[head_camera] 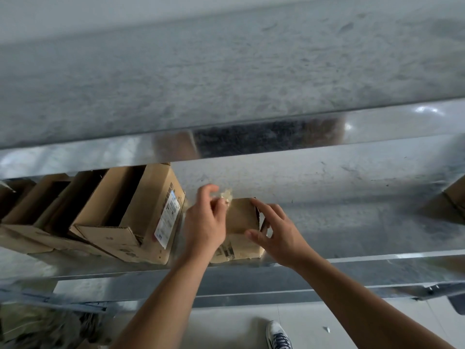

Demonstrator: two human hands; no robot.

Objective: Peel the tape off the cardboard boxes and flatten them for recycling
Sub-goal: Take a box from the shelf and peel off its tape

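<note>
A small cardboard box [241, 217] lies on the lower shelf of a metal rack [327, 197], near its front edge. My left hand [205, 222] rests over the box's left side and pinches a crumpled wad of clear tape [226, 196] at the box's far top corner. My right hand [276, 233] sits on the box's right edge, index finger stretched along the top, thumb on the near face. The box's left part is hidden under my left hand.
Several larger open cardboard boxes [130, 215] stand at the left of the same shelf, one with a white shipping label [169, 217]. Another box [455, 197] pokes in at the far right. The upper shelf [226, 84] overhangs above. Debris [45, 326] and a shoe [278, 336] are on the floor.
</note>
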